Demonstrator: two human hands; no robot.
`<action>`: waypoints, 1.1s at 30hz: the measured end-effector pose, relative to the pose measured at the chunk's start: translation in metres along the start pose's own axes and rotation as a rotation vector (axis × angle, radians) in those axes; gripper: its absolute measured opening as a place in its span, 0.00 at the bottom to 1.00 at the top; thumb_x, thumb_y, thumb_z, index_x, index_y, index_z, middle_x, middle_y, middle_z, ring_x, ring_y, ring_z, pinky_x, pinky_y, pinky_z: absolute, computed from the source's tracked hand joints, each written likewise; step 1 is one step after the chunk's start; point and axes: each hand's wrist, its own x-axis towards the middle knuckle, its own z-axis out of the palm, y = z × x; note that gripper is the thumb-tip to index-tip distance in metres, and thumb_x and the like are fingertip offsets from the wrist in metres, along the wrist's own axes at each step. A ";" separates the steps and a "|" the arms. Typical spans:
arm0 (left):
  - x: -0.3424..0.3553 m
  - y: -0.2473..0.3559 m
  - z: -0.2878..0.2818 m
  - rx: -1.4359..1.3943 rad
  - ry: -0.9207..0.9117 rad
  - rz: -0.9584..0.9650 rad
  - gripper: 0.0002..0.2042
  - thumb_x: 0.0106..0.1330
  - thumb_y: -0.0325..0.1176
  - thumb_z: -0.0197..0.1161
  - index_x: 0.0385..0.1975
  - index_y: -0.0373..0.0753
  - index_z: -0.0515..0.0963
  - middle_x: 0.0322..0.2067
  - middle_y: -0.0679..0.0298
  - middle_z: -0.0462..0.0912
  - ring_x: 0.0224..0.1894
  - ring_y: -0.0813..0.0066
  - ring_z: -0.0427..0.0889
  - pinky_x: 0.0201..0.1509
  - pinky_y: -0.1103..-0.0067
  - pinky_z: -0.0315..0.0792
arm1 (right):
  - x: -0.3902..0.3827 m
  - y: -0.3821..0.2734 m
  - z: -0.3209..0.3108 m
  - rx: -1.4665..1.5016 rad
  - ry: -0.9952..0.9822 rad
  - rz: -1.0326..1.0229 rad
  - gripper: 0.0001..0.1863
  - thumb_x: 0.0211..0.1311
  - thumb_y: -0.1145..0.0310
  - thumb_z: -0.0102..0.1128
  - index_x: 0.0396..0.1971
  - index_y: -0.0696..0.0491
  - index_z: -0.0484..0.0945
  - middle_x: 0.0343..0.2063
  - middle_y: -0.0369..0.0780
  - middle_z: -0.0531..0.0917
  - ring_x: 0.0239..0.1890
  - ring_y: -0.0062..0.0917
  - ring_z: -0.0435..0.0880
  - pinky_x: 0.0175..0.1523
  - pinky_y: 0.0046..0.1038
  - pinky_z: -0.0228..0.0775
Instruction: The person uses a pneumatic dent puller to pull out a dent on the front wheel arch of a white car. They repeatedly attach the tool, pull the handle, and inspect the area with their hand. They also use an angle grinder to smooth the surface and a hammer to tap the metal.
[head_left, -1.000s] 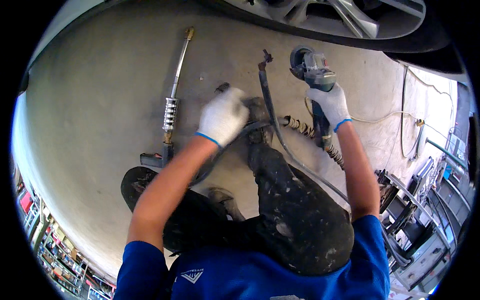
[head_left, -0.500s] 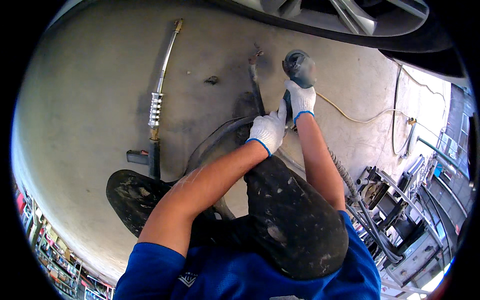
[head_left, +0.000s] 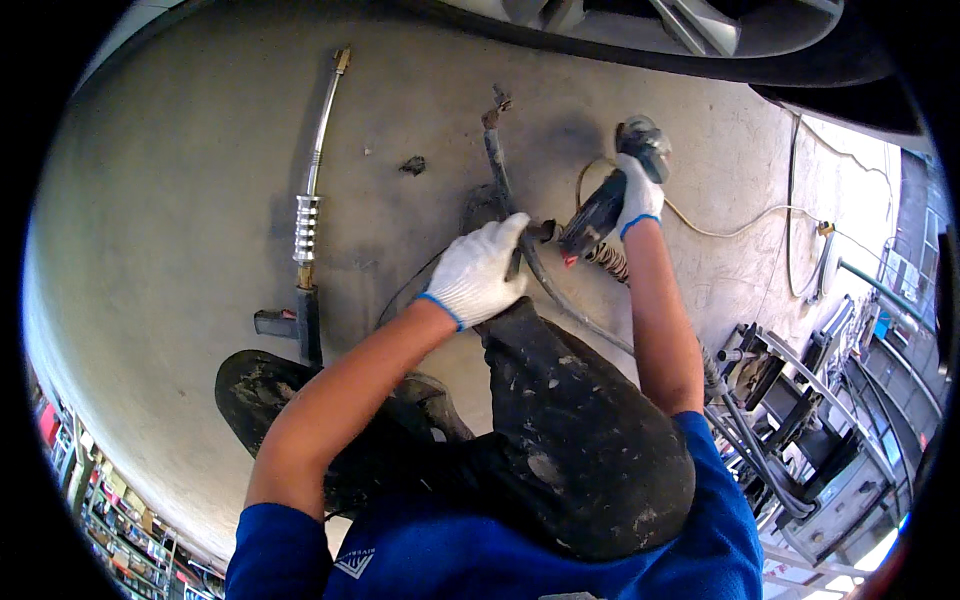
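Note:
My right hand (head_left: 638, 190), in a white knit glove with a blue cuff, grips a dark angle grinder (head_left: 597, 212) near its head. The grinder's round guarded end (head_left: 645, 140) points away from me, and its body slants down to the left. To its left my left hand (head_left: 480, 272), gloved the same way, is curled above my knee, with its thumb beside a dark hose (head_left: 499, 160). A dark piece shows between thumb and fingers, but what it is stays unclear. The hose has a worn metal end on the floor.
A chrome slide-hammer-like tool (head_left: 308, 225) with a dark handle lies at left. A car wheel (head_left: 700, 35) stands at the far edge. A pale cord (head_left: 740, 238) crosses the floor at right, near a metal equipment rack (head_left: 790, 400). A small dark lump (head_left: 412, 165) lies mid-floor.
My left hand has come off the grinder and moved left and nearer to me. My right hand has shifted the grinder to the right and tilted it, so its body now shows.

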 end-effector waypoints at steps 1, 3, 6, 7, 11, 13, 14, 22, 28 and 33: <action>-0.009 -0.005 -0.007 -0.040 0.011 -0.047 0.34 0.57 0.38 0.66 0.65 0.41 0.63 0.46 0.52 0.80 0.48 0.52 0.82 0.53 0.63 0.76 | 0.012 -0.005 -0.004 0.020 0.050 -0.037 0.25 0.44 0.64 0.76 0.44 0.57 0.81 0.36 0.39 0.83 0.36 0.28 0.81 0.44 0.35 0.76; -0.025 -0.015 -0.018 -0.082 0.025 -0.160 0.34 0.57 0.37 0.66 0.65 0.41 0.63 0.46 0.54 0.81 0.47 0.57 0.83 0.53 0.65 0.76 | 0.051 -0.013 -0.008 0.035 0.168 -0.015 0.28 0.44 0.63 0.77 0.47 0.58 0.81 0.40 0.41 0.83 0.39 0.32 0.82 0.48 0.37 0.77; -0.043 -0.034 -0.024 -0.068 0.041 -0.282 0.34 0.59 0.37 0.67 0.66 0.41 0.62 0.47 0.55 0.81 0.47 0.59 0.83 0.54 0.66 0.76 | 0.125 -0.016 -0.006 0.138 0.211 0.014 0.31 0.43 0.61 0.79 0.49 0.58 0.80 0.44 0.41 0.83 0.42 0.33 0.82 0.49 0.39 0.77; -0.045 -0.037 -0.024 -0.077 0.021 -0.309 0.34 0.60 0.38 0.67 0.67 0.41 0.62 0.48 0.55 0.81 0.47 0.59 0.83 0.54 0.66 0.76 | 0.160 -0.017 -0.016 0.167 0.252 0.028 0.32 0.43 0.61 0.79 0.50 0.58 0.80 0.45 0.41 0.83 0.42 0.33 0.83 0.50 0.39 0.77; -0.063 -0.053 -0.027 -0.080 -0.018 -0.409 0.35 0.61 0.38 0.67 0.68 0.41 0.61 0.48 0.55 0.81 0.47 0.59 0.82 0.54 0.65 0.76 | 0.201 -0.017 -0.012 0.088 0.326 -0.035 0.34 0.42 0.58 0.80 0.51 0.60 0.81 0.49 0.43 0.84 0.47 0.32 0.83 0.54 0.36 0.77; -0.070 -0.061 -0.029 -0.038 -0.003 -0.433 0.34 0.59 0.38 0.67 0.66 0.41 0.62 0.47 0.55 0.81 0.46 0.56 0.83 0.52 0.63 0.76 | 0.197 -0.018 0.002 -0.047 0.381 -0.016 0.35 0.42 0.57 0.80 0.49 0.62 0.81 0.49 0.45 0.84 0.47 0.33 0.84 0.54 0.34 0.77; -0.075 -0.066 -0.028 -0.026 0.010 -0.459 0.34 0.60 0.38 0.67 0.66 0.40 0.62 0.47 0.55 0.81 0.46 0.55 0.83 0.52 0.63 0.76 | 0.184 -0.017 0.014 -0.056 0.394 -0.008 0.34 0.42 0.57 0.80 0.48 0.62 0.81 0.48 0.45 0.85 0.46 0.33 0.84 0.53 0.34 0.77; -0.064 -0.071 -0.030 -0.017 0.041 -0.446 0.32 0.60 0.38 0.66 0.65 0.41 0.63 0.48 0.54 0.81 0.48 0.53 0.82 0.54 0.62 0.75 | 0.129 -0.038 0.027 -0.058 0.514 -0.210 0.28 0.42 0.60 0.78 0.43 0.60 0.84 0.41 0.44 0.88 0.40 0.35 0.87 0.50 0.36 0.79; -0.066 -0.069 -0.023 -0.008 0.000 -0.451 0.33 0.61 0.37 0.66 0.68 0.42 0.61 0.47 0.56 0.81 0.46 0.59 0.83 0.53 0.65 0.76 | 0.112 -0.033 0.018 -0.023 0.522 -0.318 0.27 0.45 0.62 0.78 0.46 0.58 0.84 0.44 0.42 0.87 0.42 0.34 0.86 0.51 0.37 0.78; -0.072 -0.073 -0.013 0.007 -0.029 -0.436 0.33 0.62 0.38 0.66 0.68 0.42 0.61 0.47 0.57 0.81 0.46 0.59 0.83 0.54 0.65 0.76 | 0.099 -0.032 0.023 0.018 0.553 -0.324 0.23 0.43 0.65 0.76 0.43 0.57 0.84 0.41 0.43 0.88 0.41 0.35 0.87 0.52 0.36 0.79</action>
